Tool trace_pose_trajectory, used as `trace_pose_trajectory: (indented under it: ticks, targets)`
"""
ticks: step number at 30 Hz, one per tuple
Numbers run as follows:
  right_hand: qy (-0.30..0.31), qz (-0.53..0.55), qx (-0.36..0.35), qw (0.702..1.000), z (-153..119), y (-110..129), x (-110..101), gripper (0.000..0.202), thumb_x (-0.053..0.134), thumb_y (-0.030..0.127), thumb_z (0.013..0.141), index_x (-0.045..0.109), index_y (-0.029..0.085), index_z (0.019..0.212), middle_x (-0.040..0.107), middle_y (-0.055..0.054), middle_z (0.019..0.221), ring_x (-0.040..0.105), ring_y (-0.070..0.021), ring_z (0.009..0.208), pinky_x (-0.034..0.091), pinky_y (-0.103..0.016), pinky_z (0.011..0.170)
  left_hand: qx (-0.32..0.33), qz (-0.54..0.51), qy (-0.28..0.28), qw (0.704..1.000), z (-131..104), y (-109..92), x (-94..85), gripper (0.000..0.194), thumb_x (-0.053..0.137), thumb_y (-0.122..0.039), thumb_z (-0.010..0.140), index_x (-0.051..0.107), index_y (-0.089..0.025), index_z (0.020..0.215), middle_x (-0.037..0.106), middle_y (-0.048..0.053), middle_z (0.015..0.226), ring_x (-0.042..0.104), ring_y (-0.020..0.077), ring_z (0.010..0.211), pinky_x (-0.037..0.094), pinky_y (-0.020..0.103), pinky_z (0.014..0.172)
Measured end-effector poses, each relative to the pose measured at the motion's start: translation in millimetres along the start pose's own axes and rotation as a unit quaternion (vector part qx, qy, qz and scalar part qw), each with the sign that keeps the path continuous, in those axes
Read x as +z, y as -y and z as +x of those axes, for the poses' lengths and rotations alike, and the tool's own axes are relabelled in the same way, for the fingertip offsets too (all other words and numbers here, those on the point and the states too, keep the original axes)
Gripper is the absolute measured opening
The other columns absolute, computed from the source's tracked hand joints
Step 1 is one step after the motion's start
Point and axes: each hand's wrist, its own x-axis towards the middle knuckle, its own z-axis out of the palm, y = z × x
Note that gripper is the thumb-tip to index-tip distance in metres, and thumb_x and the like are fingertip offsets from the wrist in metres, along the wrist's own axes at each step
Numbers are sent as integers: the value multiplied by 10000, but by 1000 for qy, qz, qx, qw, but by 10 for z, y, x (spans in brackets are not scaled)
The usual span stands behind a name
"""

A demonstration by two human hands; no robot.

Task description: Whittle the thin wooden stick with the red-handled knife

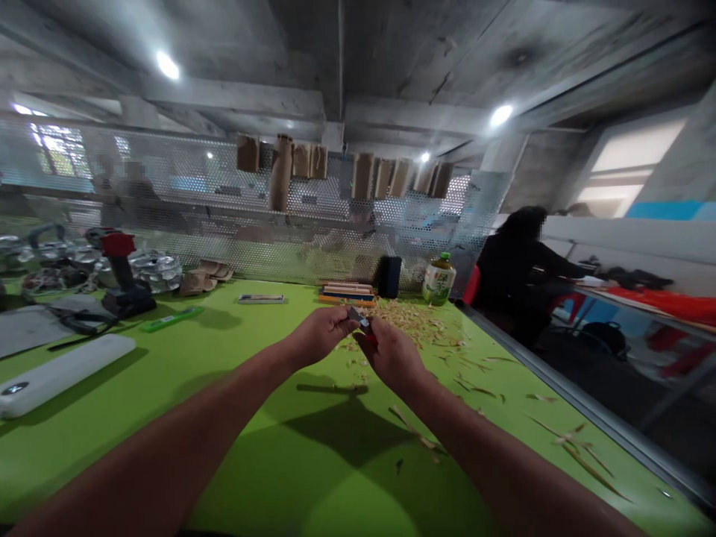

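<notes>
In the head view, my left hand [320, 333] and my right hand [396, 355] meet above the middle of the green table. The fingers of my left hand are closed on a small grey, metal-looking piece [358, 316]. My right hand is closed against its near end, around something with a red part [371, 339] that is mostly hidden by the fingers. Pale curled shavings [417, 322] lie scattered behind and to the right of my hands. Just beyond them rests a flat stack of thin sticks in an orange-edged box [347, 294].
On the left are a red and black cordless drill [120, 272], a white oblong case [64, 375], a green packet [172, 319] and foil-wrapped things [156, 268]. A green-capped bottle [439, 280] and a dark upright box [390, 277] stand at the back. A person [517, 268] sits to the right.
</notes>
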Motion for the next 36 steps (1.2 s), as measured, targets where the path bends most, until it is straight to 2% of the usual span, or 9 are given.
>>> trace_pose_trajectory:
  ticks: [8, 12, 15, 17, 21, 25, 31, 36]
  targets:
    - [-21, 9, 17, 1000, 6, 9, -21, 197, 457, 376, 887, 546, 200, 869, 593, -31, 700, 469, -146, 570, 218, -247, 534, -15, 21, -34, 999, -9, -135, 6, 259, 482, -342, 908, 639, -150, 834, 629, 13, 756, 561, 142, 711, 442, 237, 676]
    - [-18, 25, 14, 999, 12, -4, -4, 207, 463, 387, 886, 547, 198, 888, 604, -38, 726, 483, -152, 592, 229, -246, 542, -21, 36, -33, 999, -20, -146, 10, 267, 458, -361, 920, 621, -157, 865, 648, 33, 839, 577, 157, 773, 452, 254, 727]
    - [-1, 31, 0, 1000, 4, -17, 13, 184, 468, 368, 882, 539, 200, 855, 592, -27, 696, 466, -143, 568, 225, -244, 531, -13, 45, -15, 999, -25, -100, 35, 291, 417, -367, 938, 619, -163, 891, 653, 56, 910, 582, 180, 869, 451, 277, 796]
    - [4, 27, -2, 1000, -4, -15, 15, 154, 479, 340, 872, 538, 200, 849, 586, -22, 681, 463, -140, 559, 227, -241, 529, -2, 50, 2, 999, -23, -74, 45, 326, 389, -379, 948, 619, -165, 862, 647, 56, 886, 577, 184, 870, 447, 285, 805]
    - [8, 14, 3, 1000, -16, 17, -15, 129, 486, 316, 863, 540, 198, 864, 603, -31, 696, 486, -144, 574, 235, -239, 536, 8, 62, 7, 998, -20, -77, 31, 365, 385, -404, 950, 600, -162, 782, 612, 32, 788, 546, 163, 755, 434, 268, 720]
    - [-5, 10, -1, 1000, -22, 30, -28, 172, 459, 350, 885, 536, 200, 853, 609, -36, 696, 495, -147, 578, 231, -242, 534, -17, 79, -14, 997, -28, -102, 24, 355, 418, -399, 939, 578, -156, 735, 573, 11, 713, 509, 144, 667, 387, 244, 622]
    - [-16, 4, 12, 1000, -25, 7, -23, 190, 453, 370, 881, 542, 205, 846, 589, -22, 669, 471, -145, 554, 224, -242, 521, -29, 80, -30, 996, -42, -140, 30, 317, 449, -397, 925, 584, -163, 760, 559, -7, 675, 497, 127, 627, 350, 222, 577]
    - [-33, 22, 11, 999, -8, -8, -29, 200, 449, 370, 883, 553, 200, 866, 592, -26, 693, 481, -144, 577, 239, -238, 530, -62, 110, -45, 991, -55, -192, 25, 362, 454, -447, 915, 592, -167, 732, 531, -10, 622, 453, 120, 561, 330, 224, 540]
